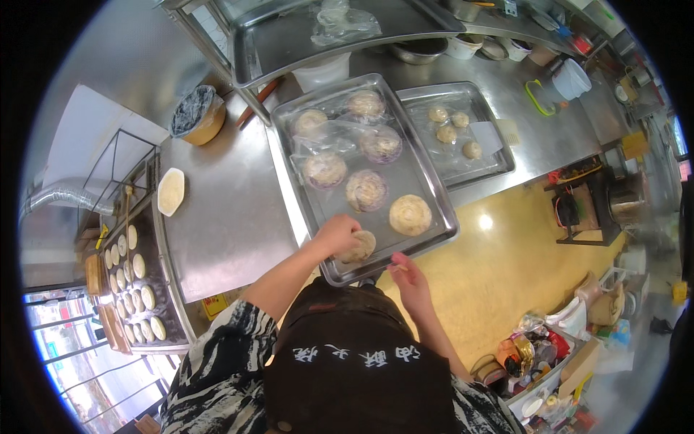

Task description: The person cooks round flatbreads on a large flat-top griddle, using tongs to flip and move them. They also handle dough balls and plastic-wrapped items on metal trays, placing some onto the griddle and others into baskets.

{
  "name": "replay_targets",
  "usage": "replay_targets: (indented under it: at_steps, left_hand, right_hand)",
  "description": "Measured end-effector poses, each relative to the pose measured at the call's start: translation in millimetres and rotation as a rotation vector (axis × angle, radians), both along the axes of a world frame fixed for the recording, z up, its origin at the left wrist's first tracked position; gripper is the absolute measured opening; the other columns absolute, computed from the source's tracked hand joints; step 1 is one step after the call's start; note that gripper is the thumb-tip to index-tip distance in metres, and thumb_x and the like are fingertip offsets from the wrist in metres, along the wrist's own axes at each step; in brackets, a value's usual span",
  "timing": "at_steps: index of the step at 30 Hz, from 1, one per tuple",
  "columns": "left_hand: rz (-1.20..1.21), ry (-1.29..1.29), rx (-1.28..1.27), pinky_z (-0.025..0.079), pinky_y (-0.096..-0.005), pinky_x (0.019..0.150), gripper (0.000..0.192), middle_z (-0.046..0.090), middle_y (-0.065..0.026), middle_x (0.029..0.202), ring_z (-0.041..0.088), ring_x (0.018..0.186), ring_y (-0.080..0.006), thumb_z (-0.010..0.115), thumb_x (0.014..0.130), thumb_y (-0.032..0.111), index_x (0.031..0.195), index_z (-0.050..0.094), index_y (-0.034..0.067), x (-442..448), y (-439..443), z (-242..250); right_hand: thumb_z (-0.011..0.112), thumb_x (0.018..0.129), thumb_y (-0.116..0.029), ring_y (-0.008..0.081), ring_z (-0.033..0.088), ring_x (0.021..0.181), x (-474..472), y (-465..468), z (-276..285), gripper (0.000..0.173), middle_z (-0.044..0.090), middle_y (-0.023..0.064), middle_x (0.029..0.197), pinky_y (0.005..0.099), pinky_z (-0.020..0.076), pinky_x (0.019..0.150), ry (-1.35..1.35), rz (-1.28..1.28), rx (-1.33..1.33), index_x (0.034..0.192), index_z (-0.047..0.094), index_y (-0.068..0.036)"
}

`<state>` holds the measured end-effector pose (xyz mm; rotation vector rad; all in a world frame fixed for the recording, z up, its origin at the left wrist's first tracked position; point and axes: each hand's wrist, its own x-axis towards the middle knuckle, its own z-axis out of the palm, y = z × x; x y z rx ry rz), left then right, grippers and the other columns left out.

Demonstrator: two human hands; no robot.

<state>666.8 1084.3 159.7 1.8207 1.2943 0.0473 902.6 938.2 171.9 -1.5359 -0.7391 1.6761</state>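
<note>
My left hand grips a flat round layered pastry at the near left corner of a large metal tray. The fingers cover part of the pastry's edge. My right hand is at the tray's near rim, its fingers slightly apart and nothing clearly held. A pale yellow round pastry lies uncovered toward the tray's right side. Beside it sits a purple-tinged spiral pastry. Several more rounds lie farther back, partly under clear plastic film.
Left of the tray is a steel worktop with a pale oval dish and a film-lined tub. A griddle holds several flat cakes. Behind stands a smaller tray with dough balls. A raised shelf tray overhangs the back.
</note>
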Motion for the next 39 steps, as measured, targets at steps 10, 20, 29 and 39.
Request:
replay_targets:
  at_steps: [10,20,29,39]
  left_hand:
    - [0.016,-0.153,0.535,0.04,-0.0578,0.119,0.069,0.056,-0.0186,0.148,0.052,0.141,-0.0396,0.083,0.088,0.036,0.147,0.058,0.009,-43,-130,154]
    - [0.508,-0.045,0.69,0.03,-0.0567,0.126,0.06,0.049,-0.0188,0.159,0.041,0.152,-0.0389,0.069,0.1,0.041,0.148,0.057,0.008,-319,-198,139]
    - [1.289,0.084,0.578,0.05,-0.0462,0.105,0.04,0.068,-0.0204,0.128,0.062,0.121,-0.0404,0.076,0.095,0.021,0.128,0.067,-0.001,-575,-319,103]
    - [1.645,0.009,0.283,0.05,-0.0434,0.107,0.042,0.067,-0.021,0.132,0.062,0.125,-0.038,0.072,0.098,0.019,0.135,0.065,0.0,-614,-378,67]
  right_hand:
    - [0.032,0.112,-0.06,0.0382,0.042,0.15,-110,60,51,0.071,0.036,0.0147,0.17,0.0574,0.0341,0.124,1.31,-0.158,-0.081,0.163,0.036,-0.011]
    - [0.031,0.113,-0.038,0.0377,0.043,0.151,-390,71,39,0.059,0.046,0.0185,0.164,0.0538,0.0318,0.127,1.082,0.249,-0.451,0.16,0.042,-0.004]
    - [0.042,0.113,-0.034,0.0331,0.053,0.143,-751,109,23,0.051,0.054,0.0151,0.158,0.0503,0.0422,0.12,0.625,0.636,-0.349,0.155,0.05,-0.006]
    - [0.06,0.103,-0.045,0.0372,0.03,0.158,-976,149,-46,0.071,0.037,0.013,0.17,0.0642,0.0185,0.128,-0.671,1.39,1.604,0.162,0.042,-0.011]
